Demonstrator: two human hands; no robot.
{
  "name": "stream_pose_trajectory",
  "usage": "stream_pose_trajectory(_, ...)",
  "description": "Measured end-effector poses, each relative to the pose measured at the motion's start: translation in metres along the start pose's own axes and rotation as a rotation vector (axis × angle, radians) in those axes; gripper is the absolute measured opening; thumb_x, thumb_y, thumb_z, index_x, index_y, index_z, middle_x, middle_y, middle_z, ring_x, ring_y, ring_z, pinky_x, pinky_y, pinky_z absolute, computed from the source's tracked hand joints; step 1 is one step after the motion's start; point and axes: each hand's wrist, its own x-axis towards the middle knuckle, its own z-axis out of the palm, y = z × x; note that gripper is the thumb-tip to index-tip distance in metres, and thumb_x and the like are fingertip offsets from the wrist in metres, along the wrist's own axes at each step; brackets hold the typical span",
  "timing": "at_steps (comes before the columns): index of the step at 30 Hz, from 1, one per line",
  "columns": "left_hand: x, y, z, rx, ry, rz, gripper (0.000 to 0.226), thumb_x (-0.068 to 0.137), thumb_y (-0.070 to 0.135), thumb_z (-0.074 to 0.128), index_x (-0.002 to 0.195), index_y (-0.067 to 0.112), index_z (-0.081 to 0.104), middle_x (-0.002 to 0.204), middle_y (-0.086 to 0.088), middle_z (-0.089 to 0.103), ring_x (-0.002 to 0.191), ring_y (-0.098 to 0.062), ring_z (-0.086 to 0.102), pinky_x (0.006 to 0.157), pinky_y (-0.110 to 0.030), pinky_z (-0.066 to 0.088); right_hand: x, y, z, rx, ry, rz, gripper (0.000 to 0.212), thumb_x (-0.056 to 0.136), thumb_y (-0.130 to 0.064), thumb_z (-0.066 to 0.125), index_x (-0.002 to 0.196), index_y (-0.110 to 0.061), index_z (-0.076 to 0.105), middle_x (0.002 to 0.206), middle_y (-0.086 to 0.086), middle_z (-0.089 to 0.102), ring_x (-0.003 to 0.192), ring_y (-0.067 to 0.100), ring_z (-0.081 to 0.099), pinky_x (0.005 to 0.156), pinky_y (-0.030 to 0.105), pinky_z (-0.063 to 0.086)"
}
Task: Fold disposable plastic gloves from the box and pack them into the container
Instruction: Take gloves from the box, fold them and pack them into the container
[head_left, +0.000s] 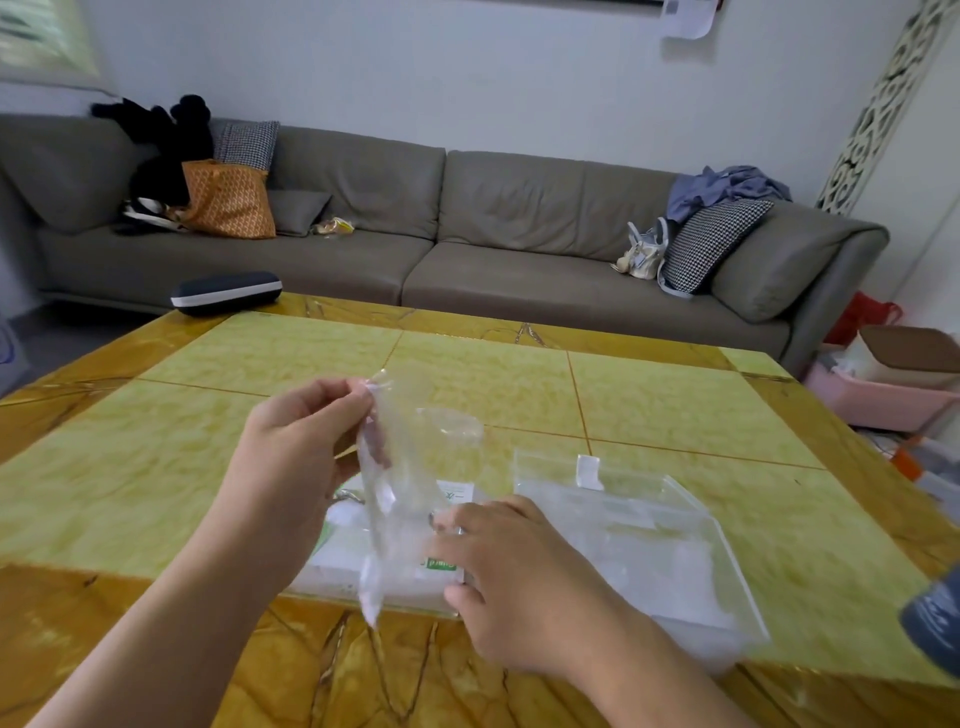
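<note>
A clear plastic glove (400, 467) hangs in the air above the table, pinched at its top by my left hand (291, 457). Below it lies the white glove box (337, 566) with green print, flat on the table. My right hand (514, 577) rests on the right end of the box with its fingers curved over it, and its fingertips reach the lower part of the hanging glove. To the right of the box stands a clear plastic container (675, 519) with its lid up at the back. Pale folded plastic shows inside it.
The yellow marble table (519, 384) stretches ahead. A dark glasses case (226, 299) lies at its far left edge. A grey sofa (467, 249) with bags and cushions runs behind. A grey object (935, 623) pokes in at the right edge.
</note>
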Motion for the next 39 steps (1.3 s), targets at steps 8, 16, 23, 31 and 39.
stream_pose_trajectory(8,0.010,-0.015,-0.008,-0.226,-0.023,-0.293,0.030,0.096,0.011,0.062,0.115,-0.011,0.068,0.092,-0.018,0.067,0.082,-0.028,0.067,0.073,-0.039,0.057,-0.009,0.002,-0.011,0.413,0.109,0.115,0.034,0.094,-0.027,0.058,0.125,-0.038,0.066,0.155,-0.033,0.028,0.149,-0.002,0.021,0.111,0.023,0.033)
stream_pose_trajectory(16,-0.004,-0.006,0.007,-0.094,-0.102,-0.180,0.015,0.100,0.004,0.055,0.096,0.000,0.069,0.081,-0.013,0.066,0.067,-0.025,0.064,0.062,-0.039,0.057,-0.017,0.013,-0.037,1.198,0.421,0.196,0.037,0.088,-0.027,0.060,0.122,-0.024,0.074,0.119,-0.004,0.076,0.119,0.014,0.068,0.106,0.045,0.052)
stream_pose_trajectory(23,-0.016,-0.005,0.021,0.019,-0.262,-0.241,0.040,0.088,0.039,0.071,0.109,0.005,0.074,0.095,-0.010,0.073,0.079,-0.027,0.070,0.072,-0.043,0.058,-0.016,0.020,-0.038,1.089,0.655,0.351,0.016,0.086,-0.030,0.073,0.101,-0.028,0.075,0.104,-0.006,0.076,0.098,0.015,0.073,0.092,0.036,0.058)
stream_pose_trajectory(31,-0.034,-0.012,0.039,0.264,-0.343,-0.227,0.012,0.091,0.003,0.071,0.100,-0.002,0.077,0.092,-0.023,0.075,0.069,-0.027,0.067,0.062,-0.036,0.059,-0.025,0.027,-0.053,1.122,0.637,0.307,0.033,0.093,0.007,0.064,0.103,-0.023,0.074,0.108,-0.006,0.073,0.065,0.020,0.067,0.055,0.033,0.049)
stream_pose_trajectory(39,-0.037,-0.011,0.048,-0.028,-0.279,-0.122,0.026,0.088,0.001,0.067,0.107,0.014,0.080,0.100,-0.025,0.075,0.061,-0.019,0.063,0.059,-0.027,0.060,-0.030,0.061,-0.056,1.162,1.047,0.632,0.017,0.089,-0.033,0.073,0.103,-0.023,0.072,0.106,0.001,0.074,0.100,0.021,0.072,0.088,0.044,0.058)
